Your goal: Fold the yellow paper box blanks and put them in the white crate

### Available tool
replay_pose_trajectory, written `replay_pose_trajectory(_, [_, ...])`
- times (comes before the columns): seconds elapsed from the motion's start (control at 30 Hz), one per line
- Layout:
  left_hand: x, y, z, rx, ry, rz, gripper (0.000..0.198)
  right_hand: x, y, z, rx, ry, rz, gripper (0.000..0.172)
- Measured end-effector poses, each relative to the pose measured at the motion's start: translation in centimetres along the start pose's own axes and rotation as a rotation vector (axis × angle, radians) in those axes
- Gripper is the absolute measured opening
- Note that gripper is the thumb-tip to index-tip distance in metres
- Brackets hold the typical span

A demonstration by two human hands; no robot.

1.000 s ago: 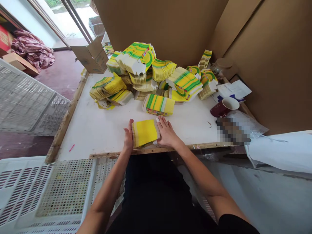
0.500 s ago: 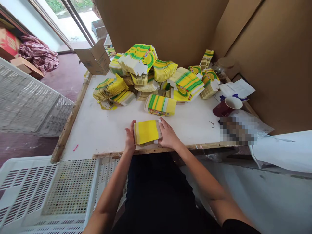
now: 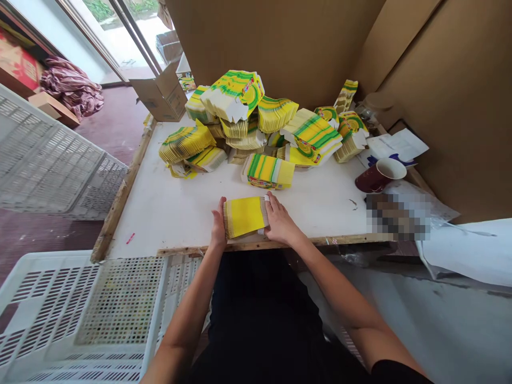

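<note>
Beyond the yellow stack (image 3: 245,216): bundles (image 3: 246,141); rightward, mug (image 3: 375,178)

We are seeing a bundle (image 3: 245,216) glowing plain yellow, with pale beige lining its end. Beyond the bundle, a striped stack (image 3: 268,172) is showing us green, yellow and whitish bands, and a panel (image 3: 280,48) behind is staying plain brown. Right of the bundle, we are noticing a mug (image 3: 372,180) showing maroon outside and whitish inside. Left of the bundle, a white crate (image 3: 60,258) is presenting us patterns of slots and small square holes.
</note>
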State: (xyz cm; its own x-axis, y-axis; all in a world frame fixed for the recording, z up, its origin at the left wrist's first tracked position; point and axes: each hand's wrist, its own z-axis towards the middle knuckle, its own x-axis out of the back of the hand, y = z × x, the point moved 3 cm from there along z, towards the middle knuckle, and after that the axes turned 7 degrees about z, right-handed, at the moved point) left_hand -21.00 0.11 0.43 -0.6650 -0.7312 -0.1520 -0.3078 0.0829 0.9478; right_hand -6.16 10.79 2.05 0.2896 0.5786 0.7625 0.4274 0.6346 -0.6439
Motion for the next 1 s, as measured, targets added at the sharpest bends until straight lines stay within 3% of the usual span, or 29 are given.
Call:
replay_pose_trajectory(0.17, [0.0,0.0,0.5,0.014,0.048,0.025,0.077,0.4,-0.6,-0.1,-0.036,0.008,-0.029,0.098])
replay_pose_trajectory(0.47, [0.8,-0.8,0.1,-0.045,0.03,0.031,0.069,0.4,-0.7,-0.1,-0.037,0.093,-0.026,0.104])
replay_pose_trajectory(0.73, [0.0,0.5,0.6,0.019,0.051,0.002,0.07,0.8,-1.0,0.5,-0.047,0.072,-0.067,0.094])
replay_pose_trajectory(0.87, [0.2,1.4,0.7,-0.059,0.043,0.014,0.072,1.1,-1.2,0.6,-0.011,0.106,-0.055,0.094])
replay_pose_trajectory(1.0, [0.6,0.9,0.9,-0.098,0.067,0.059,0.066,0.9,-1.0,1.1,-0.006,0.096,-0.058,0.096])
